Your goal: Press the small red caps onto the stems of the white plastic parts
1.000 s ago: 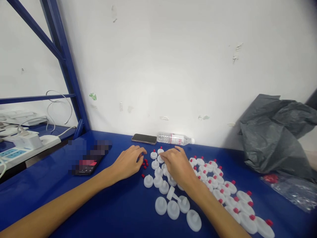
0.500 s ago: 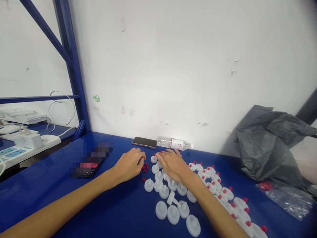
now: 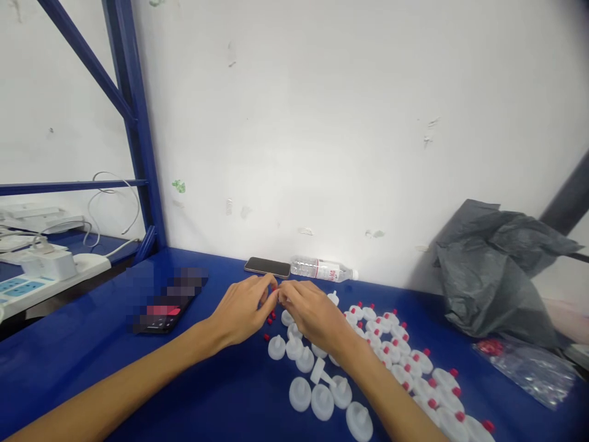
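My left hand (image 3: 243,309) and my right hand (image 3: 313,311) meet at the fingertips above the table, both closed in a pinch. A trace of red, seemingly a small red cap (image 3: 273,286), shows at my left fingertips. What my right fingers pinch is hidden. Loose red caps (image 3: 270,320) lie just below my left hand. White, translucent domed lids with nozzles (image 3: 300,393) stand uncapped beneath and in front of my right hand, partly covered by it. Farther right are several similar lids with red caps (image 3: 422,361) on their nozzles.
A phone (image 3: 267,267) and a plastic bottle (image 3: 324,269) lie along the wall. Another dark phone (image 3: 161,319) is at left, near a power strip (image 3: 23,288). A white T-shaped piece (image 3: 318,370) lies among the lids. A grey bag (image 3: 492,264) and clear bag (image 3: 529,368) are at right.
My right hand has moved left from above the lids and closed, meeting my left hand. My left hand has shifted slightly right. A lid behind my right hand has come into view.
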Tool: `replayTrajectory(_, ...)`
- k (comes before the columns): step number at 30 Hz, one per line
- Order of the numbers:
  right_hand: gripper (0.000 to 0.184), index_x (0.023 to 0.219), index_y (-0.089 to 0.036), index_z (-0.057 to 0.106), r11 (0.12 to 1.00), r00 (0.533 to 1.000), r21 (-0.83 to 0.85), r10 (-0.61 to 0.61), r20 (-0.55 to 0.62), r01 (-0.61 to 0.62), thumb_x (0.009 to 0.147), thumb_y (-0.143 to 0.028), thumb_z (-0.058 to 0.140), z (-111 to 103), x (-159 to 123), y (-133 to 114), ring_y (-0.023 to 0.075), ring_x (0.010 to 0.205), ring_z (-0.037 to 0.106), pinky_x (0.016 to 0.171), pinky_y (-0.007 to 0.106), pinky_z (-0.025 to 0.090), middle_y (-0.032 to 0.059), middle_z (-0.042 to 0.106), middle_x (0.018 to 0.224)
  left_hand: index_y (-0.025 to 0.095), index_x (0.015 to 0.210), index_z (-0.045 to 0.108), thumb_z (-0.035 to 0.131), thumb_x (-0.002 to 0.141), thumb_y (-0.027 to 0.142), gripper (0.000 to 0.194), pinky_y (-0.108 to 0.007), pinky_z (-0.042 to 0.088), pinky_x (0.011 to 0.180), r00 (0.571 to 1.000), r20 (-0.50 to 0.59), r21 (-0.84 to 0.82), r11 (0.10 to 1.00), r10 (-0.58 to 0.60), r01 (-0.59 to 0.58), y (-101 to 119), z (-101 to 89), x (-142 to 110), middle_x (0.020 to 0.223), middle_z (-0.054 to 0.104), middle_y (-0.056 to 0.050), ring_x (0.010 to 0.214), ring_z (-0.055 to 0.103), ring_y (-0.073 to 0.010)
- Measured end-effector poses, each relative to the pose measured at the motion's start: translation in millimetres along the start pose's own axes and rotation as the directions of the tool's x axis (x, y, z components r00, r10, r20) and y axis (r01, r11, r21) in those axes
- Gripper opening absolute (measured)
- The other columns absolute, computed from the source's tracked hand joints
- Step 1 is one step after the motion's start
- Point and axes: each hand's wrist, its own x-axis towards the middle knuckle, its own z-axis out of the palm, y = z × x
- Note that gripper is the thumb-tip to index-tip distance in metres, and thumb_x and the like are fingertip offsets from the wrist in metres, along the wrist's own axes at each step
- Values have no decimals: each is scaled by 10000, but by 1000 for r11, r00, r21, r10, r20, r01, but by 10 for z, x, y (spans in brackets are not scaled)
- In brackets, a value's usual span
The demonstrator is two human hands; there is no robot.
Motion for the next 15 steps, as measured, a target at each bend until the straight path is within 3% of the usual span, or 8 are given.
replayTrajectory(6,106,960,-200,540,1000,999,0,-13,-35,13,1036,-162,477,0,31,-51,201,884,644,830,318,508,51,676,924,228,828,509,324,1025,341,293,-319,360,694,999,-11,29,999,42,-42,-19,33,0,792,613,-36,771,559,-227)
replayTrajectory(11,186,1022,-191,586,998,998,-33,-60,-17,59,1018,-72,443,20,121,11,211,1068,637,961,339,475,87,707,1063,222,764,467,250,1038,362,377,-308,354,641,987,-102,-7,993,-122,122,-10,42,27,724,609,-25,666,552,-206)
replayTrajectory(13,224,1035,-183,605,998,1000,-58,-10,-27,9,997,-31,446,-2,129,82,233,1114,629,983,365,465,107,708,1096,222,722,428,193,1047,383,432,-298,346,595,972,-132,-39,981,-195,191,-45,5,53,669,588,-16,616,537,-196)
replayTrajectory(15,240,1070,-175,615,993,995,-79,86,-50,-90,977,-12,464,-35,114,170,247,1037,657,940,385,483,108,716,1046,228,694,375,132,1049,388,459,-292,331,558,956,-158,-61,968,-249,242,-97,-42,83,624,548,-10,581,507,-190)
